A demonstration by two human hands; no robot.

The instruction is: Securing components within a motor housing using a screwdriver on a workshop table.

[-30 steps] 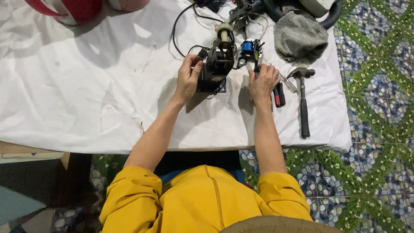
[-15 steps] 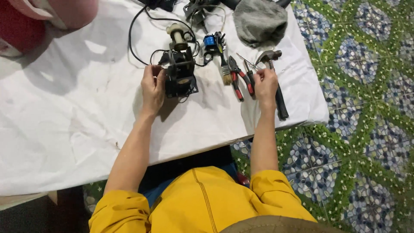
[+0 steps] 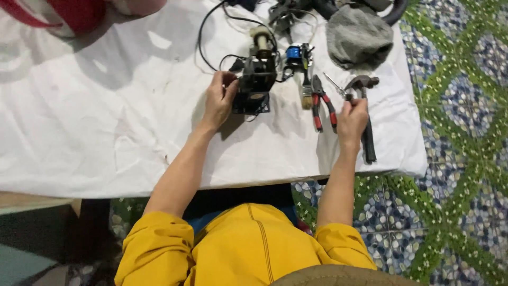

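Note:
My left hand (image 3: 219, 100) grips the left side of a black motor-like device (image 3: 256, 79) with a cream cylinder on top, standing on the white cloth (image 3: 106, 122). My right hand (image 3: 352, 119) rests further right and pinches a thin metal tool (image 3: 336, 87) between its fingers, just beside the hammer (image 3: 366, 116). Red-handled pliers (image 3: 323, 103) and a small brush (image 3: 306, 90) lie between my two hands.
A blue-wound coil part (image 3: 294, 53) and black cables (image 3: 211, 37) lie behind the device. A grey cap (image 3: 357, 37) sits at the back right, a red and white object (image 3: 69, 13) at the back left. The table ends at the right over patterned green floor tiles (image 3: 460, 132).
My right hand has moved right, away from the device and past the pliers, and now holds the thin metal tool by the hammer. The left hand stays on the device.

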